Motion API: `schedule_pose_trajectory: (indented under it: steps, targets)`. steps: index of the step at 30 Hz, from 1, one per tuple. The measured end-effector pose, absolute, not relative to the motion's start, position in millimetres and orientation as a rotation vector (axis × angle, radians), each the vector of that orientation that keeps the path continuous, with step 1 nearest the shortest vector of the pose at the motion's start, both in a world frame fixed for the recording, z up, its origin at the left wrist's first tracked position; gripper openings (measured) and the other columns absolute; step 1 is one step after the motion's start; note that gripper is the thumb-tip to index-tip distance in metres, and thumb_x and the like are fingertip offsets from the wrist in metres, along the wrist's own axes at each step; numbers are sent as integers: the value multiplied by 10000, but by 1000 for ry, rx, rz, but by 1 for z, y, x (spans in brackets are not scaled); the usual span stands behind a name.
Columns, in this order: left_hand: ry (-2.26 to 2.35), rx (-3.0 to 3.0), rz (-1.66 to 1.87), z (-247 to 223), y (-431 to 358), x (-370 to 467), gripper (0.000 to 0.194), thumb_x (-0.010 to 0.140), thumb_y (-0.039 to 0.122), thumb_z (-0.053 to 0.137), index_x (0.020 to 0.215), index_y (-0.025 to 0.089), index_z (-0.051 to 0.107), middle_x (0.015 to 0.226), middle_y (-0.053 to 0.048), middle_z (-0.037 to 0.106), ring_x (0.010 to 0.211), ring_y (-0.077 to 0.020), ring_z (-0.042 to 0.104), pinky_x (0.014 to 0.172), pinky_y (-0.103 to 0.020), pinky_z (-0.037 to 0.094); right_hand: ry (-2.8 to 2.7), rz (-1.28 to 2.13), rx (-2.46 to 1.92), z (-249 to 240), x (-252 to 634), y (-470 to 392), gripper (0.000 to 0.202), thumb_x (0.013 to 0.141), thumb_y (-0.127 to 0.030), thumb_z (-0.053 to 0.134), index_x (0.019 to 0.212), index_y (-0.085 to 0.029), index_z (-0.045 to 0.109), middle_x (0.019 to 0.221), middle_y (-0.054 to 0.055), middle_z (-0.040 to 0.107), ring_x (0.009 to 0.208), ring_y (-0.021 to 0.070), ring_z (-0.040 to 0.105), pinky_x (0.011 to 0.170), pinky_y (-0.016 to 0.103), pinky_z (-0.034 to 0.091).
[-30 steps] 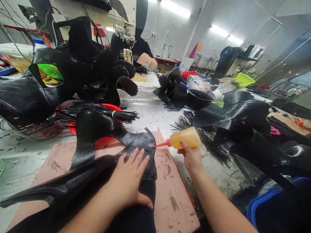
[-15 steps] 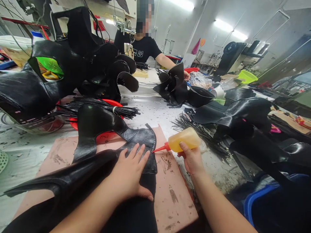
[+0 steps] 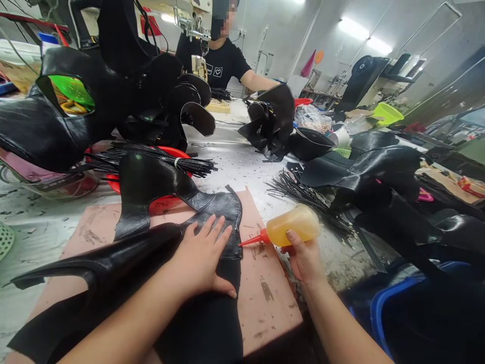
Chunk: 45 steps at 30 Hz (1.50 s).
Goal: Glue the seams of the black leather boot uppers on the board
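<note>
My left hand (image 3: 204, 253) lies flat with fingers spread on a black leather piece (image 3: 225, 205), pressing it against the pink board (image 3: 265, 303). My right hand (image 3: 305, 253) is wrapped round a squeeze bottle (image 3: 293, 225) of yellowish liquid, tilted so its red nozzle points left. The nozzle tip sits at the right edge of the leather, near the lower corner, where a stitched seam or zip-like strip runs. More of the black leather curves away behind and to the left of my left hand. My right fingers are partly hidden behind the bottle.
Bundled black strips (image 3: 151, 161) rest over a red basin (image 3: 166, 202). Another bundle (image 3: 303, 197) lies right of the board. Black leather pieces (image 3: 364, 172) are heaped on the right, above a blue-rimmed bin (image 3: 379, 313). Across the table, a person (image 3: 223, 63) sits behind a sewing machine (image 3: 199, 65).
The nozzle tip has moved down along the leather's right edge toward the lower corner. My left hand stays spread on the leather. The person opposite has shifted a black piece.
</note>
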<state>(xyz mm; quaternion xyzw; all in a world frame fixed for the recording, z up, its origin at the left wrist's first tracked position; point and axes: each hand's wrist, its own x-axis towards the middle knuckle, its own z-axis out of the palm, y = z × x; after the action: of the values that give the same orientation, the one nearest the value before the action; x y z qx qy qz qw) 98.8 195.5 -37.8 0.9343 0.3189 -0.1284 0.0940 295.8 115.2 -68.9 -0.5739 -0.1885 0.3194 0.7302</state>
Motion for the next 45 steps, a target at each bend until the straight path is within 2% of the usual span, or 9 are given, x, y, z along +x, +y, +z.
schedule_pose_trajectory:
  steps: [5, 12, 18, 22, 28, 32, 36, 42, 45]
  targets:
    - [948, 2793, -371, -38, 194, 98, 1178, 464, 774, 584, 1392, 153, 210, 1453, -156, 87, 1335, -365, 60, 1021, -561, 128, -386, 722, -1266, -70, 292, 102, 501, 434, -390, 800, 838, -182, 591, 692, -7, 598, 534, 121, 549, 325, 167, 387]
    - [914, 2806, -389, -39, 195, 98, 1290, 389, 785, 605, 1398, 118, 158, 1453, -179, 56, 1331, -384, 38, 1017, -578, 109, -335, 753, -1244, -74, 288, 90, 522, 421, -360, 817, 858, -174, 601, 713, 4, 610, 560, 129, 549, 351, 180, 395]
    - [879, 2833, -364, -44, 196, 97, 1296, 398, 817, 548, 1402, 107, 137, 1459, -184, 38, 1328, -397, 13, 1004, -592, 93, -347, 795, -1255, -77, 286, 79, 516, 452, -358, 810, 894, -180, 610, 697, 13, 633, 598, 153, 574, 403, 208, 432]
    - [868, 2840, -351, -45, 196, 97, 1268, 434, 819, 521, 1402, 99, 131, 1460, -188, 57, 1328, -396, 25, 999, -591, 102, -346, 796, -1239, -77, 283, 71, 511, 448, -339, 813, 897, -190, 622, 699, 17, 650, 664, 173, 598, 518, 259, 495]
    - [834, 2846, -357, -46, 197, 98, 1356, 355, 837, 546, 1402, 91, 114, 1459, -199, 36, 1324, -407, 16, 995, -599, 91, -348, 791, -1258, -72, 275, 59, 419, 408, -334, 823, 749, -177, 638, 743, 37, 679, 697, 184, 618, 638, 321, 528]
    - [840, 2841, -372, -46, 197, 99, 1319, 398, 836, 525, 1404, 96, 99, 1461, -192, 30, 1325, -404, 10, 987, -613, 78, -364, 812, -1277, -72, 272, 52, 414, 397, -326, 829, 732, -174, 639, 733, 38, 680, 681, 177, 615, 625, 314, 530]
    - [840, 2842, -366, -46, 196, 99, 1361, 352, 832, 553, 1406, 103, 94, 1463, -186, 37, 1321, -413, 7, 993, -597, 85, -386, 838, -1301, -73, 272, 43, 427, 402, -333, 827, 750, -172, 639, 713, 38, 673, 644, 176, 607, 574, 303, 524]
    - [842, 2826, -361, -47, 197, 99, 1380, 330, 824, 570, 1408, 115, 80, 1467, -179, 18, 1324, -398, -18, 999, -580, 45, -370, 849, -1317, -74, 270, 32, 490, 382, -350, 828, 797, -175, 634, 684, 33, 661, 677, 198, 613, 630, 341, 526]
    - [839, 2817, -360, -47, 197, 99, 1375, 333, 826, 566, 1409, 123, 74, 1469, -172, 11, 1324, -397, -24, 999, -580, 27, -365, 841, -1317, -74, 270, 25, 483, 379, -348, 830, 787, -179, 635, 659, 28, 654, 657, 199, 612, 602, 333, 528]
